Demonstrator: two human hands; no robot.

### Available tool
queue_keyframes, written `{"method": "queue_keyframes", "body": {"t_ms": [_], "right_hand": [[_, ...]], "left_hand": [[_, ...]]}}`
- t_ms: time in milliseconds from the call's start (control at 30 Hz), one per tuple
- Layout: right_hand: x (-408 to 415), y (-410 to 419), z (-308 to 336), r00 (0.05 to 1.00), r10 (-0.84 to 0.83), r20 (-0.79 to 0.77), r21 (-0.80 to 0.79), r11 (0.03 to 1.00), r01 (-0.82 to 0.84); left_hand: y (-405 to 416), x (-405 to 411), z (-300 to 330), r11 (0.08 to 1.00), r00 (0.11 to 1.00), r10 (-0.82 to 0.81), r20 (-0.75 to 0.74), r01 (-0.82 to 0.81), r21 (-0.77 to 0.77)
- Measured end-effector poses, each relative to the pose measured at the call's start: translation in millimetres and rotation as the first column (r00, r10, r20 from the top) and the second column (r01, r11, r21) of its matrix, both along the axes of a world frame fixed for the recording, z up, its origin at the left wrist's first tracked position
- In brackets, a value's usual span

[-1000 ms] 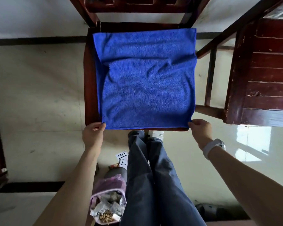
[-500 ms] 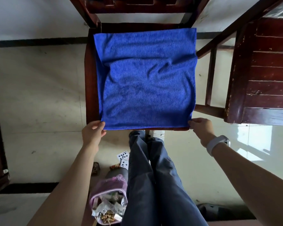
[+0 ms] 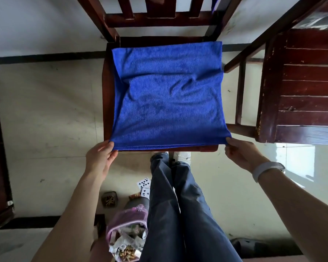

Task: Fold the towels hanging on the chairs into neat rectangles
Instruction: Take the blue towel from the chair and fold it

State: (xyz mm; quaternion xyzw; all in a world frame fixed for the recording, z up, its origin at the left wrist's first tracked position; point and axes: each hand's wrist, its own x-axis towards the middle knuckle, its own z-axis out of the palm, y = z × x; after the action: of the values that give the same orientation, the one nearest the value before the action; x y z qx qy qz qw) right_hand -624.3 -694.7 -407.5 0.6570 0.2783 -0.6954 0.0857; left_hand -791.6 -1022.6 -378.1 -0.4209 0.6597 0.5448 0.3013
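A blue towel [image 3: 169, 97] lies spread over the seat of a dark wooden chair [image 3: 107, 95], with soft wrinkles across its middle. My left hand [image 3: 100, 159] pinches the towel's near left corner at the seat's front edge. My right hand [image 3: 240, 154], with a pale band on its wrist, pinches the near right corner. The near edge is raised slightly off the seat and shows a doubled layer. The far edge lies against the chair's backrest.
A second dark wooden chair [image 3: 301, 87] stands close on the right. My legs in dark trousers [image 3: 178, 205] are below the seat. On the floor lie playing cards [image 3: 144, 184], a pink-lined bin of rubbish [image 3: 127, 237] and a small pot [image 3: 109, 199].
Both hands have drawn the near corners slightly outward and up, pulling the near edge taut. The view has tilted so more of the backrest shows.
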Motion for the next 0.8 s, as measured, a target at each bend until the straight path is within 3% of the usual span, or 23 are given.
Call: {"method": "queue_keyframes", "body": {"t_ms": [233,400,533,700,800], "right_hand": [[-23,11,44,0.996,-0.054,-0.070,0.003,0.999,0.055],[-39,25,89,0.993,0.012,-0.118,0.158,0.987,0.006],[-53,26,131,0.978,0.081,-0.194,0.344,0.939,-0.010],[-65,21,185,0.939,0.099,-0.330,0.372,0.928,0.033],[-65,19,212,0.916,0.343,-0.209,0.528,0.828,-0.190]], "left_hand": [[11,-20,50,0.992,0.995,0.087,-0.044,-0.082,0.096],[18,-36,100,0.986,0.990,0.097,-0.100,-0.082,0.144],[27,-44,133,0.990,0.971,0.077,-0.225,-0.048,0.132],[39,-48,177,0.970,0.961,0.078,-0.265,-0.012,0.241],[38,-53,200,0.955,0.949,0.035,-0.313,0.060,0.291]]}}
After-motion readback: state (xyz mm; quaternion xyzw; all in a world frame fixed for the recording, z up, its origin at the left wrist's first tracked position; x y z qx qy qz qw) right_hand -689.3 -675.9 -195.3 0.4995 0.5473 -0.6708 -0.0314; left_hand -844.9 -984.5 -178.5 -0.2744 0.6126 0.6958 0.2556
